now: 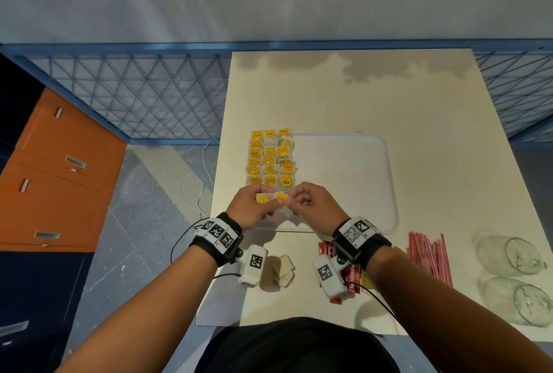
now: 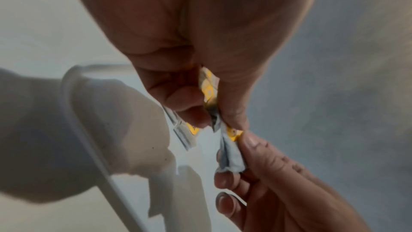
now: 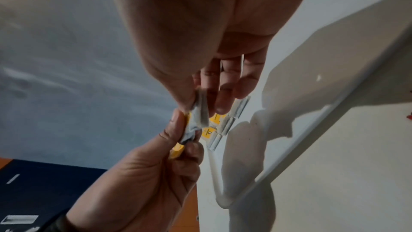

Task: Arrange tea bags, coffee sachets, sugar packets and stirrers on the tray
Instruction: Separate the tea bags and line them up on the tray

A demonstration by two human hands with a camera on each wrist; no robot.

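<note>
1. Cream table (image 1: 389, 109) fills the centre and right of the head view, with orange drawers (image 1: 59, 169) at far left.
2. Rows of tea bags (image 1: 270, 160) cover the left part of the white tray (image 1: 359, 169) at mid-frame.
3. Left hand (image 1: 251, 205) and right hand (image 1: 314, 202) meet just above the tray's near-left corner, each pinching an end of one tea bag (image 1: 281, 198) between thumb and fingers.
4. Two loose bags (image 1: 284, 271) lie at lower centre, off the tray.
5. Red sachets (image 1: 353, 277), stirrers (image 1: 431, 256) and two glasses (image 1: 514, 256) lie lower right.
</note>
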